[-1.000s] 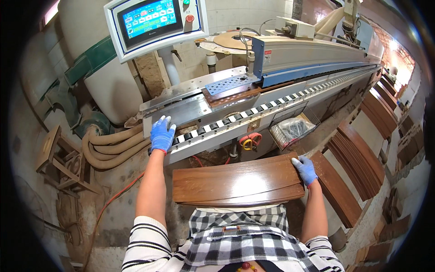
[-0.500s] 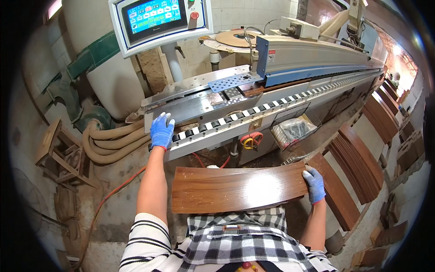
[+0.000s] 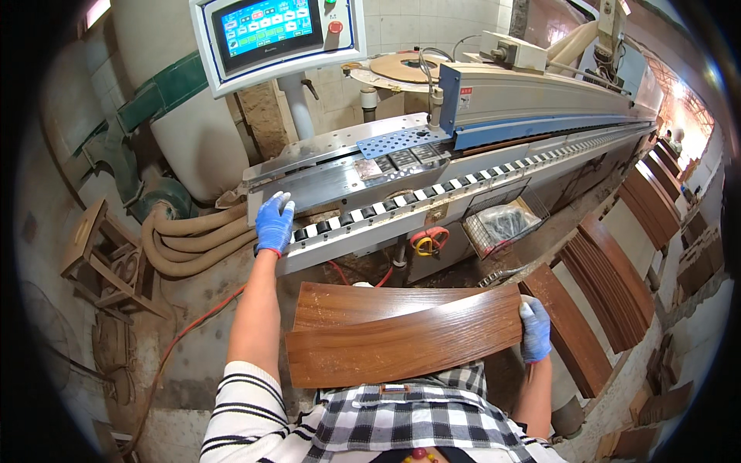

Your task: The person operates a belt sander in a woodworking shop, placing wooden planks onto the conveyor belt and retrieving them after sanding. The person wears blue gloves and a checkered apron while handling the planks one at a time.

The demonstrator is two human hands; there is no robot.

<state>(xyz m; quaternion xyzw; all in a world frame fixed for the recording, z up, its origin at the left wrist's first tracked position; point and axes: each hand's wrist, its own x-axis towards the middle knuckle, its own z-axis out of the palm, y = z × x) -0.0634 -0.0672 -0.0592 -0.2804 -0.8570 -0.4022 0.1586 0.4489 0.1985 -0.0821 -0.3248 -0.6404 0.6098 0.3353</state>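
My left hand (image 3: 275,224), in a blue glove, lies with outstretched fingers on the near-left end of a long edge-banding machine (image 3: 556,96), by its metal bed (image 3: 316,193). In front of my waist, a brown wood-grain board (image 3: 409,339) slants up to the right. My right hand (image 3: 536,330), gloved too, grips this board's right end, thumb on top. Another brown board (image 3: 347,299) lies under and behind it, partly covered. What bears the two boards is hidden.
A rail of black-and-white rollers (image 3: 386,207) runs along the machine's near side. Above the bed stands a control screen (image 3: 268,27). A wire basket (image 3: 505,220) hangs below the rail. Board stacks (image 3: 606,282) stand at right; a wooden stool (image 3: 104,255) and hoses (image 3: 185,251) at left.
The upper board has swung toward me at its left end, exposing the board behind it. A brown strip on the machine has moved right, under the blue guard. My left hand has stayed nearly in place.
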